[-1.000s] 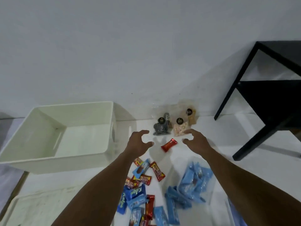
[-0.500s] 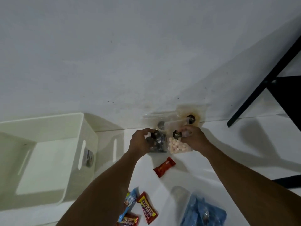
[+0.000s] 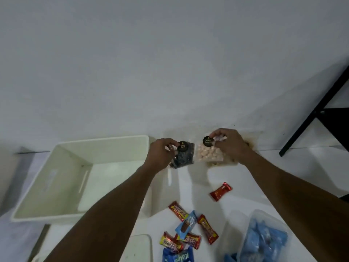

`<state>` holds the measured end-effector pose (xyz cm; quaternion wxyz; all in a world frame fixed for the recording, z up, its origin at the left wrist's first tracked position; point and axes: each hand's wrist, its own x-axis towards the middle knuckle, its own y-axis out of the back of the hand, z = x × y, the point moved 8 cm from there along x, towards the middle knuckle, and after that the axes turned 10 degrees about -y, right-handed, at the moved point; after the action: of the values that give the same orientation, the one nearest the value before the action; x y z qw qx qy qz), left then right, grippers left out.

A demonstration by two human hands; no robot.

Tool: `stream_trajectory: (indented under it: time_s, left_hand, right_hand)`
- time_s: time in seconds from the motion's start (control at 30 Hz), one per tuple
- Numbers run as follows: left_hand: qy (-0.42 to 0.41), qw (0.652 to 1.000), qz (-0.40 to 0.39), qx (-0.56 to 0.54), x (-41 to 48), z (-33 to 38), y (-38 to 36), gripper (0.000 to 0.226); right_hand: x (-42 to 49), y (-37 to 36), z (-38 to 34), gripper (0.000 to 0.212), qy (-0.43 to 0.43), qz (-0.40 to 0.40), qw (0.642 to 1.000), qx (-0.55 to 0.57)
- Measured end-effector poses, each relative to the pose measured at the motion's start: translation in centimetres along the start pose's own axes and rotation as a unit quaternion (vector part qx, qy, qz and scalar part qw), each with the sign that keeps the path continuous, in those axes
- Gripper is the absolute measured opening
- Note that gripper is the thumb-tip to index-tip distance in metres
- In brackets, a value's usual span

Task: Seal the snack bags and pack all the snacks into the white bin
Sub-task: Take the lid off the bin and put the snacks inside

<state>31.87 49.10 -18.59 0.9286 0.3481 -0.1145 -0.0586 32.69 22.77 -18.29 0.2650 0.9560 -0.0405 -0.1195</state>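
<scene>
My left hand point(image 3: 160, 155) grips a clear bag of dark snacks point(image 3: 183, 157) with a round black label, held just above the floor beside the white bin point(image 3: 56, 188). My right hand point(image 3: 229, 143) pinches the top of a clear bag of pale round snacks point(image 3: 264, 155) with the same kind of label. A third clear bag with brownish contents point(image 3: 247, 142) leans on the wall, mostly hidden behind my right hand. The bin has nothing in it.
Loose red, yellow and blue wrapped snacks point(image 3: 188, 227) lie on the white floor in front, one red wrapper point(image 3: 220, 190) apart. A clear bag of blue packets point(image 3: 264, 239) sits at the lower right. A black table leg point(image 3: 309, 118) stands at the right. A white lid point(image 3: 137, 248) lies below.
Both hands reached forward to the bags by the wall, took hold of one each and lifted them slightly. The view shifted, bringing the bin closer to the hands.
</scene>
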Motion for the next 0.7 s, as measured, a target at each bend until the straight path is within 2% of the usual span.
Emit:
stream_trajectory:
  time_s: [0.17, 0.3, 0.5, 0.7]
  left_hand:
    - [-0.007, 0.999, 0.035, 0.015, -1.1, -4.3, 14.2, 0.030]
    - [0.049, 0.997, 0.041, 0.038, -3.6, -12.6, 20.7, 0.030]
    - [0.110, 0.993, 0.004, 0.031, -6.3, -23.4, 19.4, 0.028]
    - [0.139, 0.990, -0.008, -0.013, -5.2, -27.3, 14.6, 0.032]
  right_hand:
    - [-1.9, -8.9, -12.1, 0.025, 0.062, 0.026, 0.997, 0.048]
    - [-2.7, -19.3, -16.8, 0.026, 0.066, 0.001, 0.998, 0.023]
    - [-1.9, -30.9, -13.9, 0.031, 0.008, -0.016, 0.997, -0.074]
    - [0.1, -32.9, -9.7, 0.029, -0.053, -0.061, 0.990, -0.119]
